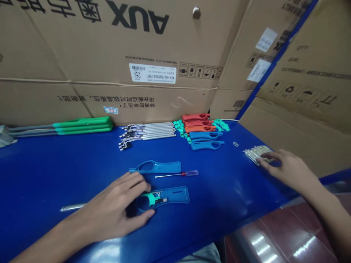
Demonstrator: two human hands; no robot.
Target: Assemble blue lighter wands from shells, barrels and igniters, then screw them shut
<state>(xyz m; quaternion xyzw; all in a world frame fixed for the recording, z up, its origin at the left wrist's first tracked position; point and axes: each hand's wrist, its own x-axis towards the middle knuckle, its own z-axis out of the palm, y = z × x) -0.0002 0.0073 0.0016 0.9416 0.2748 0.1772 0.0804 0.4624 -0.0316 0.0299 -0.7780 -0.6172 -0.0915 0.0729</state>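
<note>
My left hand (112, 208) lies over a blue plastic lighter-handle shell (175, 195), with the thumb below it and the fingers across its rounded end. That open shell holds a green part and thin wires (155, 198). A metal tube (71, 207) runs out from under my left hand to the left. Just above sit a second blue shell half (161, 167) and a small screwdriver (189, 173) with a red and clear handle. My right hand (286, 170) is far off at the right, its fingertips on a clear tray of small pale parts (256, 153).
The blue workbench (55, 171) carries rows of green handles (82, 126), metal tubes with wires (148, 131), small green parts (179, 128), red shells (196, 122) and blue shells (205, 140) at the back. Cardboard boxes (109, 47) wall the back and right. A reddish tiled floor (285, 233) shows beyond the front edge.
</note>
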